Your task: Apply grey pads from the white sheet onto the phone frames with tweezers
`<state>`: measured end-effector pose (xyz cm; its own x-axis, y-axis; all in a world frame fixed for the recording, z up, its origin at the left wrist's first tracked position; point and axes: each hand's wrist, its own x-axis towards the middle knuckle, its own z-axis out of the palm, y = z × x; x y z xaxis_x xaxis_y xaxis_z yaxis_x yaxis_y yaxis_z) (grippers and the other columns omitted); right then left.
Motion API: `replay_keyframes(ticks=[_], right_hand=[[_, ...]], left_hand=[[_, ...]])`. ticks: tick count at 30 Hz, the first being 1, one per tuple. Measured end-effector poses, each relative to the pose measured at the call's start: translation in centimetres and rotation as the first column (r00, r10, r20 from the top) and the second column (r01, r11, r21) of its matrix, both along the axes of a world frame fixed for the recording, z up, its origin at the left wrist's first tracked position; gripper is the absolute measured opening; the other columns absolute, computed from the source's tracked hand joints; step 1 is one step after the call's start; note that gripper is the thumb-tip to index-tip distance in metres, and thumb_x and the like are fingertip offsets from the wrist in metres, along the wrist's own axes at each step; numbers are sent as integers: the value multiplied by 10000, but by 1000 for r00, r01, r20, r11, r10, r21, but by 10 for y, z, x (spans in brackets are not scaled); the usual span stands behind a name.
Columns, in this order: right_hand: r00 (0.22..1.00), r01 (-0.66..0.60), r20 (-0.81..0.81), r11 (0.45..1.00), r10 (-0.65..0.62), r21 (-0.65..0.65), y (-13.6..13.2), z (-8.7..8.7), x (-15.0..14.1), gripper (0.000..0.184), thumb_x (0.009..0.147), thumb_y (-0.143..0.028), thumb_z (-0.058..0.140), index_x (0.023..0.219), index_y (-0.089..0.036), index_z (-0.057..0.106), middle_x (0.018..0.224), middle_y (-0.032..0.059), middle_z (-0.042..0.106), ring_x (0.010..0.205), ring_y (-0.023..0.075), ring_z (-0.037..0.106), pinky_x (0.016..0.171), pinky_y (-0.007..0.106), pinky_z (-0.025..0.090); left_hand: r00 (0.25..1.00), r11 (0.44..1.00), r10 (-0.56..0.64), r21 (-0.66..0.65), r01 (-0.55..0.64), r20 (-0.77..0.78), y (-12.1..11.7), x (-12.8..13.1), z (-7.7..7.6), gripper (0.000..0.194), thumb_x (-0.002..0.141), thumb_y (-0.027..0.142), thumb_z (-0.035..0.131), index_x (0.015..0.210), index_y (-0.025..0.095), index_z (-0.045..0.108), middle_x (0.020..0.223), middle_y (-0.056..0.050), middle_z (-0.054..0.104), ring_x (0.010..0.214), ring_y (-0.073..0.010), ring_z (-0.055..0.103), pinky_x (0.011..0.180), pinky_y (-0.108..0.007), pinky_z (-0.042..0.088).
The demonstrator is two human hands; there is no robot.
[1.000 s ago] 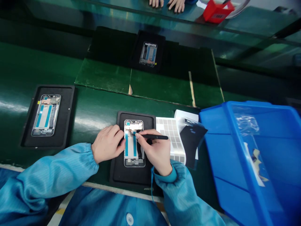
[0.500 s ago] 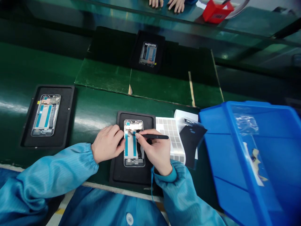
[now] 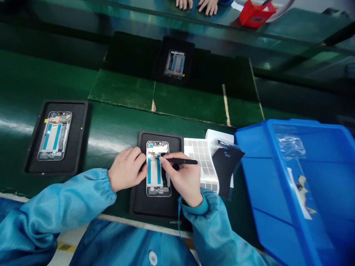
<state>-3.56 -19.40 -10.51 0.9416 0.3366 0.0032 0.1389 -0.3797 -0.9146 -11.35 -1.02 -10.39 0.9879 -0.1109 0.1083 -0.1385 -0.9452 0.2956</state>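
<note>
An opened phone frame (image 3: 154, 173) with blue strips over its middle lies in a black tray (image 3: 155, 207) in front of me. My right hand (image 3: 184, 175) is closed around black tweezers (image 3: 184, 161), whose tips point left over the upper part of the phone. A small greyish piece seems to be at the tips, too small to make out. My left hand (image 3: 128, 168) rests at the phone's left edge, fingers curled against its side. Right of the tray lies a white sheet (image 3: 201, 157) of grey square stickers, partly under a dark film sheet (image 3: 226, 166).
A large blue bin (image 3: 257, 184) with plastic film inside stands at the right. Another black tray (image 3: 74, 147) with an opened phone (image 3: 54, 136) is at left; a third phone (image 3: 175, 63) lies farther back. Across the bench are another person's hands (image 3: 208, 5) and a red box (image 3: 256, 14).
The tweezer tips have shifted very slightly over the phone, and the piece near them looks flatter. My left hand and the trays stay in place.
</note>
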Motion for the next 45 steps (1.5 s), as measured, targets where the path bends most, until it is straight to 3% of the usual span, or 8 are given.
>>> replay_keyframes(ticks=[9,16,28,45], right_hand=[[1000,-4,2,1000,4,-13,-1,0,-1,91,815,-297,744,821,-211,713,733,13,700,610,151,632,578,273,539],[1000,-8,3,1000,8,7,0,-1,0,72,817,-276,744,836,-213,713,750,7,703,628,149,638,588,267,537],[1000,-9,25,1000,9,-7,1,-1,-2,48,814,-245,738,835,-215,707,728,-16,696,617,128,638,585,237,524],[996,3,93,998,3,-60,0,1,-3,59,809,-256,726,844,-219,694,719,-36,708,623,129,670,644,247,550]], left_hand=[[1000,1000,-3,-5,3,4,1,0,-1,172,925,281,494,846,176,604,840,-58,548,754,-208,541,665,-350,461],[989,996,-84,30,82,119,2,-2,1,279,963,312,485,1177,214,635,859,-52,545,742,-209,509,645,-346,437],[992,981,-115,165,106,43,-1,-1,7,354,980,364,490,1270,215,628,862,-57,526,786,-224,490,656,-354,389],[996,977,-87,195,80,26,-3,-5,5,341,1001,366,444,1255,229,627,888,-61,533,804,-223,498,683,-359,403]])
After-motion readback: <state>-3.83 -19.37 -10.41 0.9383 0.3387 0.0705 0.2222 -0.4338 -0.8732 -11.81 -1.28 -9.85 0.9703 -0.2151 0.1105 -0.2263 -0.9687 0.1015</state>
